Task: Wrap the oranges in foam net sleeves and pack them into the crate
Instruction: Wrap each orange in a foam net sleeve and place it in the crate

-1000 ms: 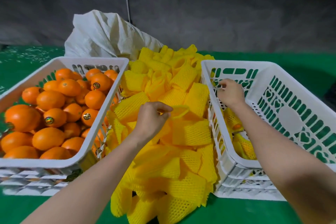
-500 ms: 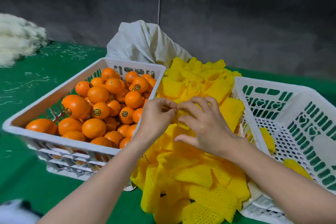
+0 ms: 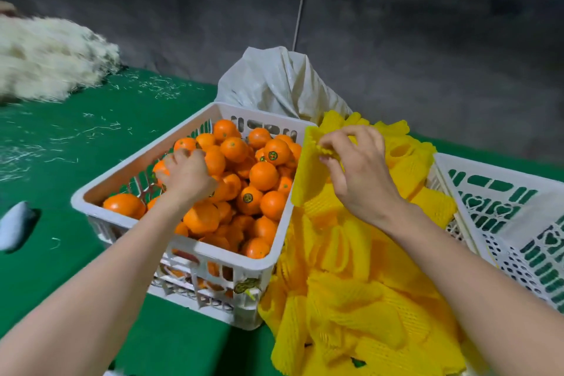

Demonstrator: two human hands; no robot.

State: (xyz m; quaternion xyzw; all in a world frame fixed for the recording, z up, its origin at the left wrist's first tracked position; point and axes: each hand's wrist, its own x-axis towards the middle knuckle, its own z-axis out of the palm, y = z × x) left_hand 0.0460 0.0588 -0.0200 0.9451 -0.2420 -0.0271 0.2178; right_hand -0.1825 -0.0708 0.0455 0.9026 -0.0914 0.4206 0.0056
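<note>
Our left grip (image 3: 186, 175) has left the sleeve pile (image 3: 351, 284) and now curls round a smooth, round orange (image 3: 160, 169) in the left crate (image 3: 122, 166). Our right grip (image 3: 363, 174) pinches one ridged yellow foam sleeve (image 3: 305, 168), lifted clear. Wrapping can begin, we judge. The white slotted packing crate (image 3: 500, 172) waits at right on the green desk (image 3: 61, 146).

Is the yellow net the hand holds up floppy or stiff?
Probably floppy yet springy: the net dangles from the right hand's pinch. Likely very light, since fingertips alone lift it. The pile lies crumpled, so it probably squashes easily.
</note>
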